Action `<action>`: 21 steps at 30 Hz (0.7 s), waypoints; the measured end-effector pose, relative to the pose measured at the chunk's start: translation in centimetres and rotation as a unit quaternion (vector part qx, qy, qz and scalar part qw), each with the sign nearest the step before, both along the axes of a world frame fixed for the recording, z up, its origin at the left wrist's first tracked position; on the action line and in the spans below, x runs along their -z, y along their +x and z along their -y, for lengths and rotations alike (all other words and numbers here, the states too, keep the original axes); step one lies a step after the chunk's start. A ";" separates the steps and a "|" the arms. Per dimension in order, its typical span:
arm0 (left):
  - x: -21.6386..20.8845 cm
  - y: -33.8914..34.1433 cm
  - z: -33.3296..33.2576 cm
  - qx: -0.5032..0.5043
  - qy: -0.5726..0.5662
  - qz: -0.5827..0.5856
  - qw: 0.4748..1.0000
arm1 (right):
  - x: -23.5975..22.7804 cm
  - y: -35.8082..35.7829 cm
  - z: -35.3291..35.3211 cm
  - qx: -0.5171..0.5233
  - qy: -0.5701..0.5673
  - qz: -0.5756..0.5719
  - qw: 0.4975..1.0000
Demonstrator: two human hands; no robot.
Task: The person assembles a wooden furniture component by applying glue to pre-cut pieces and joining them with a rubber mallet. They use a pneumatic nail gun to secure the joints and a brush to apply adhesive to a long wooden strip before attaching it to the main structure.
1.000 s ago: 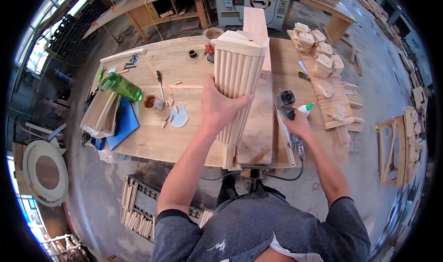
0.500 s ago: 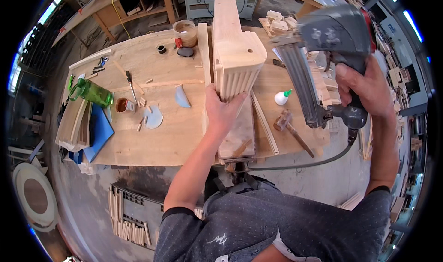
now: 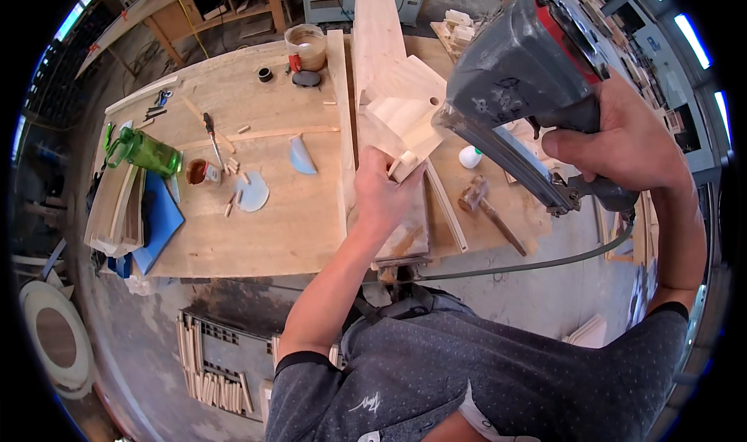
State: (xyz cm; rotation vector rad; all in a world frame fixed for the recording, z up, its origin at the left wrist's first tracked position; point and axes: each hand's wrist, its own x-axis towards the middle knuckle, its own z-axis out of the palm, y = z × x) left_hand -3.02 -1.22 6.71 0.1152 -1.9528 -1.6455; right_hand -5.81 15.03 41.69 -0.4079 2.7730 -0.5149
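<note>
In my right hand (image 3: pixel 615 142) is a grey pneumatic nail gun (image 3: pixel 517 64), fingers wrapped round its handle. The gun's nose meets or nearly meets the right edge of a pale wooden piece (image 3: pixel 408 80), beside a small round hole; exact contact I cannot tell. My left hand (image 3: pixel 381 197) is closed on the near end of that piece, which sits tilted on a wooden block. A small square wooden end (image 3: pixel 405 162) shows by my left fingers. Behind stands a long pale wooden beam (image 3: pixel 379 22). The grip's underside is hidden.
The workbench (image 3: pixel 288 240) carries a mallet (image 3: pixel 486 208), a white glue bottle (image 3: pixel 469 157), a wooden strip (image 3: pixel 447 208), a screwdriver (image 3: pixel 210 131), a green jug (image 3: pixel 152 152) and a brown pot (image 3: pixel 306 47). An air hose (image 3: pixel 529 267) runs from the gun past my waist.
The nail gun has come left, its nose now at the wood. The wooden piece in my left hand has turned, so its fluted side no longer faces me. The view has shifted slightly.
</note>
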 end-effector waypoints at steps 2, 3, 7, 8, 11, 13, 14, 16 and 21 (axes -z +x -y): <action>-1.8 -0.2 0.3 -0.022 -0.015 -0.043 0.999 | -0.3 -0.3 -0.2 0.000 0.028 0.006 1.000; -3.0 -0.1 0.9 -0.049 -0.026 -0.100 0.993 | -0.5 -0.4 -0.2 -0.003 0.037 0.007 0.999; -9.1 -3.6 6.7 0.023 -0.192 -0.323 0.926 | -0.6 -0.7 -0.1 -0.002 0.039 0.032 0.999; -10.4 -3.8 8.5 0.074 -0.298 -0.274 0.911 | -0.6 -0.5 -0.1 -0.006 0.033 0.037 0.999; -12.3 -5.2 9.1 0.178 -0.384 -0.239 0.874 | -0.6 -0.2 -0.1 -0.020 -0.001 0.019 1.000; -12.5 -5.2 8.8 0.181 -0.379 -0.249 0.873 | -1.0 -0.1 -0.2 -0.013 0.004 0.011 1.000; -12.5 -5.1 8.7 0.182 -0.380 -0.249 0.872 | -1.3 0.1 -0.2 -0.012 0.014 0.008 1.000; -12.4 -5.2 8.8 0.173 -0.382 -0.258 0.870 | -1.8 0.3 -0.4 -0.015 0.034 0.001 0.999; -12.2 -5.1 9.3 0.192 -0.400 -0.239 0.864 | -1.2 -0.4 -0.6 -0.070 0.100 -0.038 0.992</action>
